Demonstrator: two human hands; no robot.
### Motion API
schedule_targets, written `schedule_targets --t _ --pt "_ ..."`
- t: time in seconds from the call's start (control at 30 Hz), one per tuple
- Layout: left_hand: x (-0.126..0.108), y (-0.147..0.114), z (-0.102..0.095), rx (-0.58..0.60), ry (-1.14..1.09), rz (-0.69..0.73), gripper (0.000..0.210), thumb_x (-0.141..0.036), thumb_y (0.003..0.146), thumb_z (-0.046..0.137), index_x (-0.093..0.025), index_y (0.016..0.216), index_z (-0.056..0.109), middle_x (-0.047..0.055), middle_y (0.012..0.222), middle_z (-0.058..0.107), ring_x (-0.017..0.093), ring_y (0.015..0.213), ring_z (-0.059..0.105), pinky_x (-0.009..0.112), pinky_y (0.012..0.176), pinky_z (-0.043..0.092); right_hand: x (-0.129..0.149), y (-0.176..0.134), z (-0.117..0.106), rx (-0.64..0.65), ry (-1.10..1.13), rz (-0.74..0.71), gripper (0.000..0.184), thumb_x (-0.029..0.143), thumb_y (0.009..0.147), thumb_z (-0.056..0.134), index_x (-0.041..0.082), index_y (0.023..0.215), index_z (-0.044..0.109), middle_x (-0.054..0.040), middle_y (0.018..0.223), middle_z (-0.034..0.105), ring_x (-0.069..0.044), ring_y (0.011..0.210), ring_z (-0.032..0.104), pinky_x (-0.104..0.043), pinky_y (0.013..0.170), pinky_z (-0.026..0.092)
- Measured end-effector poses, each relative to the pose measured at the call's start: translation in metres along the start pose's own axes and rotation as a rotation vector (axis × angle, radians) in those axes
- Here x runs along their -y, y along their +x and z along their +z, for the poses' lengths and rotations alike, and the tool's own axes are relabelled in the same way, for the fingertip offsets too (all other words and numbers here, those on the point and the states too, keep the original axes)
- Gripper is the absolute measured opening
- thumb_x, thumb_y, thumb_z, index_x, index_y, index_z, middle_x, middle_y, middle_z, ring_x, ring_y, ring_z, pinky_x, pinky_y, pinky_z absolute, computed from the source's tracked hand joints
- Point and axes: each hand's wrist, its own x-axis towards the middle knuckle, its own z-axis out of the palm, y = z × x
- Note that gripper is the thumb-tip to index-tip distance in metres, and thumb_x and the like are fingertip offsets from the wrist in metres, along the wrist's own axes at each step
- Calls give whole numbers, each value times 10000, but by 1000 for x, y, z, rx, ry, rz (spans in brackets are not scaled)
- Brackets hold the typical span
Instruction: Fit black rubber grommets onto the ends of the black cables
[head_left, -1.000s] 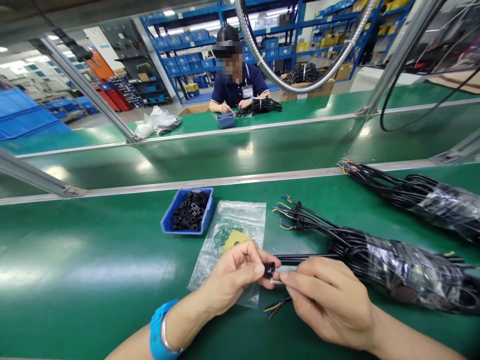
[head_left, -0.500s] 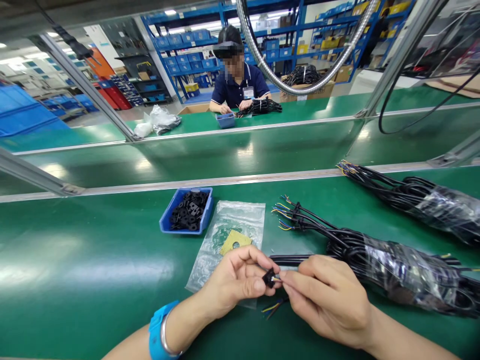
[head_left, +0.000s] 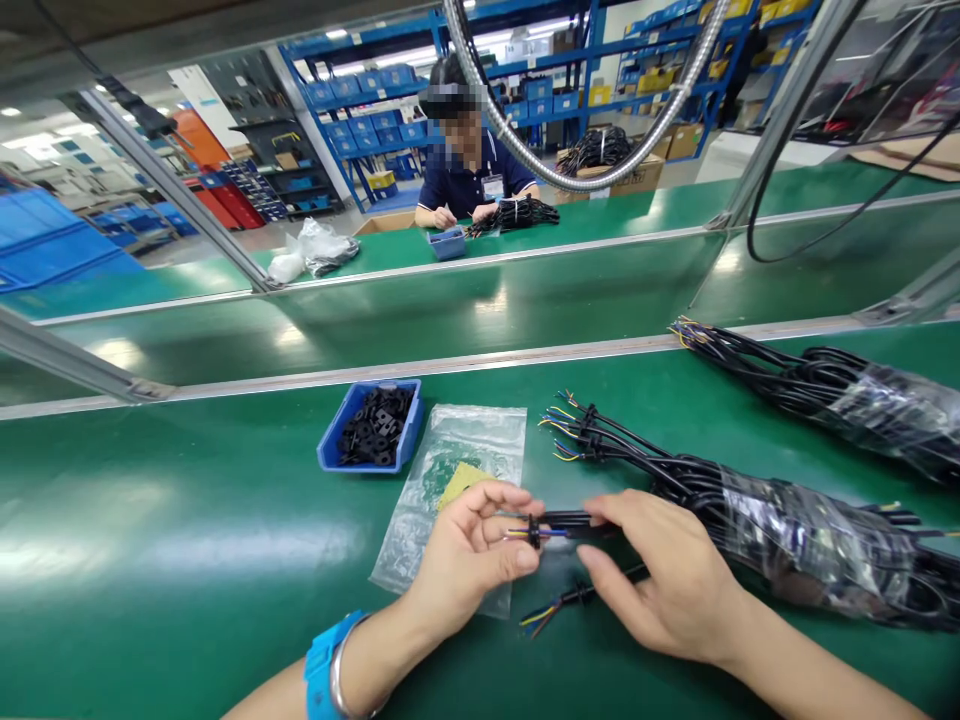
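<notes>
My left hand [head_left: 476,550] pinches a small black plastic piece [head_left: 534,531] between thumb and fingers. Thin coloured wires [head_left: 517,532] from a black cable pass through it and stick out over the fingers. To its right, my right hand [head_left: 664,575] has thumb and fingers apart, its fingertips close to the black cables [head_left: 568,519]; whether they touch is unclear. Below lies another cable end with a black piece [head_left: 579,594] around it and fanned-out wires [head_left: 540,618]. The cables run into a plastic-wrapped bundle [head_left: 810,540], partly behind my right hand.
A blue bin [head_left: 411,440] of small black pieces stands left of a clear zip bag [head_left: 405,540] with a yellow card [head_left: 459,482]. A second cable bundle [head_left: 885,400] lies back right. A metal conduit [head_left: 555,182] hangs overhead. Opposite, a person [head_left: 472,180] works at another bench.
My right hand has let go of the wire ends at the black piece and moved slightly right, its fingers spreading. The wires now pass through the piece and point left.
</notes>
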Motion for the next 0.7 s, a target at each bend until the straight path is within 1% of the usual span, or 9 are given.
schedule_targets --t 0.07,0.13,0.2,0.27,0.33,0.5,0.6,0.7 --pt "4 3 3 -53 -5 0 410 -176 533 876 -173 882 662 9 826 722 75 629 654 148 600 519 -6 -6 -1 10 -11 18 148 144 853 544 120 999 553 -67 809 618 -170 720 582 -308 664 499" --pt "10 7 10 -84 1 -2 368 -176 512 884 -156 819 683 -4 737 702 66 607 634 133 579 504 -10 -10 -1 19 7 -3 124 106 858 541 127 978 560 -66 813 614 -162 718 569 -299 658 489" --pt "16 10 17 -104 4 -25 356 -198 495 891 -146 794 706 -14 644 673 59 535 604 132 520 492 -11 -13 0 11 14 -26 136 86 854 547 124 984 564 -69 813 610 -160 712 553 -300 648 478" --pt "19 11 22 -121 -1 -67 388 -233 487 894 -150 827 726 -27 552 638 46 427 547 130 428 456 -10 -14 1 -10 5 -40 155 74 845 560 120 993 566 -72 813 607 -159 708 543 -301 640 470" --pt "20 11 25 -126 -24 -99 415 -256 489 894 -156 860 737 -32 494 612 44 370 511 128 374 421 -10 -14 2 -20 -10 -49 171 69 838 569 121 1001 570 -71 812 601 -156 702 536 -296 630 465" --pt "22 10 24 -87 -70 -71 352 -347 553 861 -167 839 761 9 537 637 76 426 571 148 402 451 -9 -14 4 -29 -76 -87 147 67 835 576 111 975 585 -71 782 583 -154 683 508 -287 600 441" --pt "25 11 25 -63 -59 -33 284 -291 566 860 -206 820 767 -1 552 634 71 441 574 147 417 450 -9 -15 5 -20 -57 -104 166 73 840 581 94 1005 578 -82 797 591 -161 695 501 -299 611 424" --pt "27 10 26 -37 27 35 257 -221 557 862 -231 796 769 -13 633 632 65 471 580 165 463 465 -9 -15 4 40 28 -73 121 88 873 521 93 985 568 -73 762 576 -161 669 476 -300 589 389"
